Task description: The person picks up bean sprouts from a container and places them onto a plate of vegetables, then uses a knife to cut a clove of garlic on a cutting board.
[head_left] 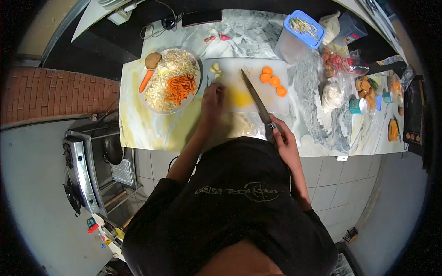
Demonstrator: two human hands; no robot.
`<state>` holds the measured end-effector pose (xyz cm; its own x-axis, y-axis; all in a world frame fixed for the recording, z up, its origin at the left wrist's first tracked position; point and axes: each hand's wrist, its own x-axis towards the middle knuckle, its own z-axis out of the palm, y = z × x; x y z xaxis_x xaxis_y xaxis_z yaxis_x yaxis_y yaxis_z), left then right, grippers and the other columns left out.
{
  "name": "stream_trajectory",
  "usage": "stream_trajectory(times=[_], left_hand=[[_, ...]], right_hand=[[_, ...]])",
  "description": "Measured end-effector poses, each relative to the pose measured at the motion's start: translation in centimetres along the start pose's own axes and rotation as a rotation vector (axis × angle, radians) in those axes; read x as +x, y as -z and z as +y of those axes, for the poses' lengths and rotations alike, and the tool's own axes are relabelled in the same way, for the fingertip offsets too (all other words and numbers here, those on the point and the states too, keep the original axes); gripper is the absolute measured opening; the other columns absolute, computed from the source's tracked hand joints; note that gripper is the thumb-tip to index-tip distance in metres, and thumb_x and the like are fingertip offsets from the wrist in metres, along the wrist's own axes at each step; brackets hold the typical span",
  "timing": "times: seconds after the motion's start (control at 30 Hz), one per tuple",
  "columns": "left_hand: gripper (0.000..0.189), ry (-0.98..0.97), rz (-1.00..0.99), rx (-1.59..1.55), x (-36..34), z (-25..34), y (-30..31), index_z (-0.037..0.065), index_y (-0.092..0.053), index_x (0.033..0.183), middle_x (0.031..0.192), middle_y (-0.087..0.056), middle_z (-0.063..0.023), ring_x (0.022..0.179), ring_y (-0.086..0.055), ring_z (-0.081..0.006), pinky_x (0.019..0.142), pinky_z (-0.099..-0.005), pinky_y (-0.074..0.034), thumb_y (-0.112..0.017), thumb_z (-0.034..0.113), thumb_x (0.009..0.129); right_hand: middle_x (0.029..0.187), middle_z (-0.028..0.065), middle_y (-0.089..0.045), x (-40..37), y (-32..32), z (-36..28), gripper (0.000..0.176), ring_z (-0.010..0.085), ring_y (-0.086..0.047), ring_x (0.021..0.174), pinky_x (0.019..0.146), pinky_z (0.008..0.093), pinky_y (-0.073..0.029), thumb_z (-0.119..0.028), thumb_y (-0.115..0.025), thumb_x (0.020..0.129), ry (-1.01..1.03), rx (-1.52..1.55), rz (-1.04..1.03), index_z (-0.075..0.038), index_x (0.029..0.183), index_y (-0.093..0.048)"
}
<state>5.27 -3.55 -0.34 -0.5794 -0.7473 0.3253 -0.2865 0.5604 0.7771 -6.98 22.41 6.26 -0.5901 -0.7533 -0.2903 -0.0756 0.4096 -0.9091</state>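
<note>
My right hand (286,142) is wrapped round the handle of a long kitchen knife (256,97), its blade lying over the white cutting board (235,64) and pointing away to the left. Over the board's left part, my left hand (213,99) has its fingers drawn together; whatever may be in them is too small to make out. Just beyond those fingertips lie a few pale garlic cloves (215,69). Several carrot slices (275,81) rest on the board's right side. To the left stands a plate (199,76) with shredded vegetables (154,89), carrot strips (180,89), a carrot piece (146,81) and a round brown potato-like vegetable (153,60).
Two shallots (224,37) and a phone (201,17) lie at the back. A tub with a blue lid (304,30) holds sprouts on top. Bagged foods (332,95) and a jar (358,106) stand right. A gas stove (79,158) is at lower left.
</note>
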Motion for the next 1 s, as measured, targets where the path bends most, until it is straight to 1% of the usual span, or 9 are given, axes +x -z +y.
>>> stream_trajectory(times=[0.07, 0.1, 0.17, 0.23, 0.3, 0.47, 0.7, 0.87, 1.0], left_hand=[[0.008, 0.084, 0.024, -0.053, 0.7, 0.2, 0.7, 0.002, -0.064, 0.098, 0.091, -0.067, -0.0133, 0.083, -0.064, -0.0332, 0.075, -0.0402, -0.051, -0.068, 0.007, 0.092], [0.008, 0.169, -0.032, -0.117, 1.7, 1.2, 1.5, 0.002, -0.065, 0.099, 0.091, -0.068, -0.013, 0.082, -0.064, -0.0322, 0.074, -0.0394, -0.051, -0.067, 0.007, 0.093], [0.008, 0.25, -0.088, -0.18, 3.8, 2.7, 2.7, 0.002, -0.065, 0.1, 0.091, -0.069, -0.0127, 0.081, -0.065, -0.0312, 0.074, -0.0386, -0.052, -0.067, 0.007, 0.093], [0.008, -0.112, -0.021, -0.097, 6.7, 3.4, 3.3, 0.003, -0.067, 0.1, 0.094, -0.071, -0.0109, 0.081, -0.064, -0.0284, 0.076, -0.038, -0.052, -0.068, 0.007, 0.093], [0.012, -0.32, 0.018, -0.049, 10.8, 4.9, 3.7, 0.005, -0.071, 0.105, 0.094, -0.072, -0.0044, 0.08, -0.063, -0.0158, 0.074, -0.0301, -0.05, -0.072, 0.01, 0.094], [0.015, -0.626, -0.069, -0.153, 19.1, 12.0, 1.7, 0.007, -0.074, 0.103, 0.099, -0.076, -0.0053, 0.09, -0.069, -0.0205, 0.079, -0.0319, -0.052, -0.076, 0.011, 0.089], [0.015, -0.723, -0.194, -0.241, 25.1, 16.5, -7.5, 0.009, -0.076, 0.102, 0.095, -0.074, -0.0045, 0.091, -0.067, -0.0205, 0.083, -0.0342, -0.054, -0.077, 0.015, 0.088], [0.017, -0.877, -0.14, -0.14, 25.9, 15.0, -9.9, 0.01, -0.076, 0.104, 0.11, -0.071, -0.0057, 0.1, -0.065, -0.0223, 0.087, -0.0356, -0.053, -0.076, 0.016, 0.089], [0.02, -0.568, 0.024, -0.26, 22.7, 12.1, -5.4, 0.009, -0.073, 0.108, 0.114, -0.066, -0.0098, 0.102, -0.064, -0.0266, 0.089, -0.0354, -0.051, -0.075, 0.015, 0.089]], right_hand=[[0.08, 0.0007, -0.059, -0.3, 0.7, -0.9, 0.041, 0.0063, -0.048, 0.056, 0.054, 0.0226, -0.043, -0.012, -0.051, 0.107, -0.191, 0.251, -0.127, -0.016, 0.147, -0.053], [0.08, 0.0007, -0.059, -0.4, 0.7, -1.3, 0.041, 0.0063, -0.048, 0.056, 0.054, 0.0226, -0.043, -0.012, -0.051, 0.107, -0.187, 0.252, -0.127, -0.016, 0.147, -0.053], [0.071, -0.0038, -0.048, -0.5, 0.5, -1.7, 0.043, 0.002, -0.035, 0.047, 0.044, 0.0205, -0.029, -0.016, -0.051, 0.108, -0.146, 0.4, -0.119, -0.017, 0.151, -0.048], [0.071, -0.0037, -0.049, -0.5, 0.6, -1.6, 0.044, 0.0024, -0.036, 0.05, 0.047, 0.0202, -0.03, -0.019, -0.052, 0.108, -0.11, 0.409, -0.095, -0.015, 0.151, -0.047], [0.072, -0.0035, -0.049, -0.5, 0.4, -1.3, 0.045, 0.0028, -0.037, 0.052, 0.049, 0.0199, -0.031, -0.022, -0.052, 0.108, -0.072, 0.417, -0.072, -0.013, 0.152, -0.046], [0.073, -0.0046, -0.048, -0.8, -0.2, -0.2, 0.048, 0.0034, -0.039, 0.063, 0.056, 0.0194, -0.028, -0.032, -0.053, 0.109, 0.099, 0.441, 0.226, -0.011, 0.151, -0.046], [0.077, -0.0013, -0.057, -1.8, 0.5, 0.7, 0.044, 0.0037, -0.043, 0.064, 0.058, 0.0197, -0.031, -0.024, -0.053, 0.108, 0.121, 0.395, 0.344, -0.011, 0.15, -0.049], [0.077, -0.002, -0.056, -2.3, 0.9, 1.0, 0.044, 0.0036, -0.041, 0.063, 0.058, 0.02, -0.031, -0.025, -0.053, 0.108, 0.095, 0.397, 0.343, -0.012, 0.149, -0.049], [0.076, -0.0031, -0.055, -1.9, 1.1, 0.6, 0.044, 0.0034, -0.04, 0.063, 0.058, 0.0199, -0.03, -0.029, -0.054, 0.108, 0.084, 0.385, 0.271, -0.013, 0.149, -0.051]])
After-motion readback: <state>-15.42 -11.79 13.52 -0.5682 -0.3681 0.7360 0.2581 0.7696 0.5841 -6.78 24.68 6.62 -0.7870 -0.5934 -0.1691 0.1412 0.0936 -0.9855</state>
